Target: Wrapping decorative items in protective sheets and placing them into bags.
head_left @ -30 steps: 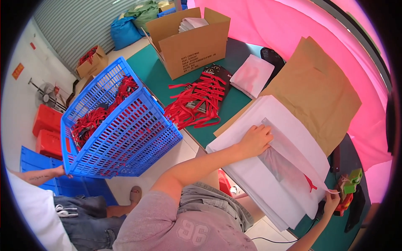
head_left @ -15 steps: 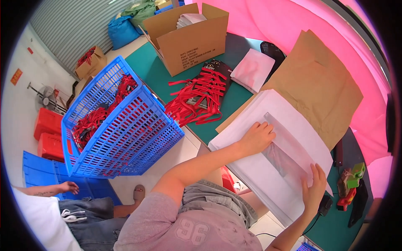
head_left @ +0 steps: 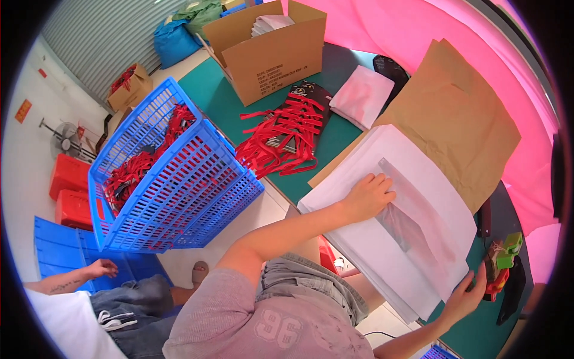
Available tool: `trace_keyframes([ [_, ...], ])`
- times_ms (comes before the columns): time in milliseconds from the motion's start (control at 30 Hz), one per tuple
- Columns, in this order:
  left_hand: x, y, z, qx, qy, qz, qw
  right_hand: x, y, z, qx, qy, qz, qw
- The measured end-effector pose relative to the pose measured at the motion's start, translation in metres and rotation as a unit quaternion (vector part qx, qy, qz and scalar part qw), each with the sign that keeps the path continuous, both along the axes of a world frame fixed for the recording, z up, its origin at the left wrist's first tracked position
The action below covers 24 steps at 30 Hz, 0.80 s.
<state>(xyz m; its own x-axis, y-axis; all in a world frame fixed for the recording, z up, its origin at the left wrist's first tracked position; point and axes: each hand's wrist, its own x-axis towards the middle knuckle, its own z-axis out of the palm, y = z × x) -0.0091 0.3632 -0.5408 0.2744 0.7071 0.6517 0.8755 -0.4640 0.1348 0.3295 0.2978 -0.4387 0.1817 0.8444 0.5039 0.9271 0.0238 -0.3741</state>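
Note:
A stack of white paper sheets (head_left: pixel 341 206) lies at the table's front edge, on brown kraft paper (head_left: pixel 457 125). A long, see-through grey strip (head_left: pixel 394 224), perhaps plastic, rests across the top sheet. My left hand (head_left: pixel 369 196) is closed over the strip's left side, fingers curled down on it; the fingertips are partly hidden. My right hand (head_left: pixel 465 297) is at the stack's right corner, fingers apart, with nothing visible in it. Just beyond its fingertips sits a red and green tape dispenser (head_left: pixel 497 281).
Red ribbon bows on dark cards (head_left: pixel 281 140) lie beside a folded whitish packet (head_left: pixel 362 96). Behind stands an open carton (head_left: pixel 278 66). At left, a blue plastic crate (head_left: pixel 179 191) holds more red ribbons. Another person's hand (head_left: pixel 103 268) is at lower left.
My right hand has moved off the strip, rightward and toward me, to the stack's right corner. My left hand has stayed nearly in place. The other person has shifted slightly right.

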Motion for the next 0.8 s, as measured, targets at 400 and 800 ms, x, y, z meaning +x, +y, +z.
trace_keyframes([
  [400,-0.078,-0.067,0.037,-0.299,-0.008,-0.116,0.947,-0.139,0.016,-0.06,-0.163,-0.097,0.351,0.917],
  [800,-0.19,-0.173,0.119,-0.31,-0.079,0.568,0.759,-0.14,0.022,-0.057,-0.175,-0.058,0.334,0.924],
])
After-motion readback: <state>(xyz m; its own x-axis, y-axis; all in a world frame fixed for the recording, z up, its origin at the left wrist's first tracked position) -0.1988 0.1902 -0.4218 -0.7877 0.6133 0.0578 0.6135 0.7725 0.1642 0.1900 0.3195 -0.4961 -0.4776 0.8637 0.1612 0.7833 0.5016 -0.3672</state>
